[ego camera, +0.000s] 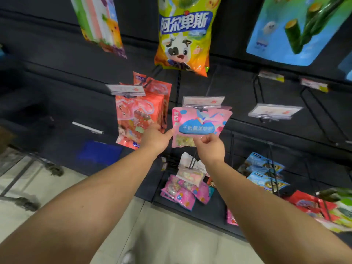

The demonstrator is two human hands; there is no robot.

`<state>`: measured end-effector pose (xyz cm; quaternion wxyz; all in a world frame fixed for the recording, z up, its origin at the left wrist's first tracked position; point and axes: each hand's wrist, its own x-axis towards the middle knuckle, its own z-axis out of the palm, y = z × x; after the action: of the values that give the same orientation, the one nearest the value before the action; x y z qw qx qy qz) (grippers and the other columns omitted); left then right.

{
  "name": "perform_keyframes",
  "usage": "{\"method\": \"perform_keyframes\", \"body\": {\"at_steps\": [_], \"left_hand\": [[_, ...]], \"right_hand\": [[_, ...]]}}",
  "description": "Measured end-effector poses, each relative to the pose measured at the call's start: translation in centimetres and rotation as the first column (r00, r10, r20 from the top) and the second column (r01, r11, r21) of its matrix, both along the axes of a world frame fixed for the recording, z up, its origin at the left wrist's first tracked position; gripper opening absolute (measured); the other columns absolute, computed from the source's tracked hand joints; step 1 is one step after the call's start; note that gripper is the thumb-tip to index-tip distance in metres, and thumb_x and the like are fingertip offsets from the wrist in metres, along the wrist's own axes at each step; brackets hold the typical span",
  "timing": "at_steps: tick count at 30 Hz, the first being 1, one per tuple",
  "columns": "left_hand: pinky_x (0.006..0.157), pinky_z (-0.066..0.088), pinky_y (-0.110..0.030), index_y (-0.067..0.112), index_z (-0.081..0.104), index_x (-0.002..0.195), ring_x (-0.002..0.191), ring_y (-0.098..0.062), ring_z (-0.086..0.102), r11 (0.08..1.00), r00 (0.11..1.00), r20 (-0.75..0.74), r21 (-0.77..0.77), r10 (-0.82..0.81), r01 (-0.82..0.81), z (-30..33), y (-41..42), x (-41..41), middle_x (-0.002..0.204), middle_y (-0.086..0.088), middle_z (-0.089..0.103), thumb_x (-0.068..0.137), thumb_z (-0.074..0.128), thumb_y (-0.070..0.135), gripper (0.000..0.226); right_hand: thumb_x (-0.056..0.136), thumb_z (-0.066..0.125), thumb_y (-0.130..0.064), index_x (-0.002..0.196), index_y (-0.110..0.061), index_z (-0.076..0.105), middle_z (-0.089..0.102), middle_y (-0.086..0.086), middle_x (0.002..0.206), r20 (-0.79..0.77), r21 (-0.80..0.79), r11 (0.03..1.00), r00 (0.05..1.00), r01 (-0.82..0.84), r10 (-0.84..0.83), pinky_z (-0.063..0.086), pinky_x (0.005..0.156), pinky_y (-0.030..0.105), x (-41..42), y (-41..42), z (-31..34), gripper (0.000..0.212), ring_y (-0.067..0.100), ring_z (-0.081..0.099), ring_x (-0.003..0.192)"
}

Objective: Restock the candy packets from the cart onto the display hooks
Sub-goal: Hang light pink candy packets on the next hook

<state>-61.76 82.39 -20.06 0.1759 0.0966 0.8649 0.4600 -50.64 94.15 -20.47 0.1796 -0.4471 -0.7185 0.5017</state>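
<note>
Right hand (209, 148) pinched the bottom edge of the pink candy packet (200, 124), fingers curled on it. Left hand (155, 138) was mostly relaxed, index finger extended and touching the packet's left edge; it held nothing. Packet hung at the hook (202, 109) under a clear price tag (203, 101), top edge level with the tag. Just left: a stack of red-orange packets (139, 119) on the neighbouring hook. Above: a yellow-green cow bag (183, 35). Below: more pink packets (182, 191) on a lower hook, blue packets (264, 172) to the right. Cart frame (22, 168) at far left on the floor.
</note>
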Motion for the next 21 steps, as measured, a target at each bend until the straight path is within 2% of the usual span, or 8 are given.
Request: {"method": "perform_keyframes", "body": {"at_steps": [2,5,6,8,10,13,17,21], "left_hand": [[0.091,0.052,-0.037,0.016,0.057,0.128,0.107,-0.027,0.064,0.995,0.996,-0.081,-0.102,-0.03,0.021,-0.4,-2.6,-0.3,0.121,-0.001,0.066,0.088,0.068,0.049,0.053],[0.091,0.052,-0.042,0.028,0.058,0.104,0.113,-0.03,0.06,0.953,0.982,-0.175,-0.304,-0.071,0.014,-0.6,-7.6,-1.4,0.118,-0.003,0.065,0.085,0.065,0.055,0.034],[0.093,0.05,-0.042,0.028,0.058,0.107,0.118,-0.032,0.056,0.928,0.979,-0.19,-0.373,-0.08,0.003,-0.5,-9.5,-1.7,0.123,-0.005,0.062,0.087,0.064,0.054,0.033],[0.1,0.046,-0.043,0.025,0.054,0.132,0.127,-0.034,0.049,0.868,0.976,-0.204,-0.495,-0.074,-0.037,-0.8,-13.7,-2.9,0.136,-0.009,0.054,0.089,0.061,0.056,0.053],[0.104,0.042,-0.042,0.027,0.045,0.144,0.131,-0.033,0.046,0.813,0.978,-0.207,-0.574,-0.032,-0.095,-0.8,-18.1,-4.3,0.144,-0.008,0.048,0.09,0.059,0.058,0.064],[0.11,0.035,-0.042,0.03,0.037,0.149,0.137,-0.031,0.04,0.768,0.98,-0.191,-0.62,0.052,-0.162,-0.8,-25.5,-6.6,0.152,-0.005,0.041,0.09,0.057,0.06,0.069],[0.113,0.031,-0.042,0.033,0.034,0.15,0.142,-0.029,0.034,0.723,0.97,-0.196,-0.648,0.145,-0.24,-0.5,-36.9,-9.4,0.155,-0.003,0.035,0.09,0.055,0.062,0.07],[0.111,0.032,-0.043,0.029,0.037,0.148,0.139,-0.032,0.036,0.65,0.949,-0.185,-0.694,0.255,-0.31,1.0,-49.2,-12.4,0.151,-0.007,0.04,0.091,0.053,0.062,0.067]], "right_hand": [[0.088,0.069,-0.024,0.082,-0.014,0.063,0.062,-0.003,0.077,0.058,0.045,0.977,0.977,-0.208,0.206,0.045,0.075,0.026,-1.7,-2.1,-0.5,0.013,0.019,0.059,0.078],[0.09,0.067,-0.027,0.105,-0.015,0.068,0.064,-0.003,0.092,0.156,0.076,0.872,0.869,-0.484,0.469,0.047,0.082,0.025,-4.8,-6.1,-0.6,0.019,0.018,0.063,0.093],[0.092,0.065,-0.029,0.111,-0.016,0.068,0.066,-0.001,0.097,0.201,0.079,0.825,0.819,-0.56,0.537,0.049,0.084,0.027,-5.8,-7.7,-0.5,0.023,0.019,0.064,0.097],[0.094,0.062,-0.03,0.125,-0.02,0.064,0.067,0.003,0.118,0.282,0.077,0.728,0.716,-0.681,0.639,0.049,0.092,0.031,-7.9,-11.0,-0.1,0.033,0.024,0.062,0.109],[0.094,0.061,-0.03,0.138,-0.021,0.056,0.06,0.004,0.136,0.362,0.104,0.63,0.62,-0.769,0.697,0.046,0.099,0.031,-10.1,-14.6,0.4,0.046,0.025,0.058,0.12],[0.093,0.061,-0.035,0.146,-0.023,0.045,0.057,0.01,0.137,0.507,0.189,0.444,0.474,-0.876,0.72,0.044,0.105,0.036,-14.1,-20.9,0.9,0.057,0.03,0.054,0.126],[0.092,0.059,-0.045,0.151,-0.035,0.035,0.041,0.006,0.149,0.604,0.263,0.281,0.385,-0.923,0.698,0.04,0.109,0.042,-20.1,-32.0,1.9,0.064,0.029,0.039,0.137],[0.093,0.057,-0.047,0.152,-0.033,0.032,0.038,0.004,0.152,0.627,0.295,0.109,0.279,-0.949,0.728,0.036,0.112,0.044,-26.1,-44.8,2.1,0.066,0.029,0.033,0.141]]}}
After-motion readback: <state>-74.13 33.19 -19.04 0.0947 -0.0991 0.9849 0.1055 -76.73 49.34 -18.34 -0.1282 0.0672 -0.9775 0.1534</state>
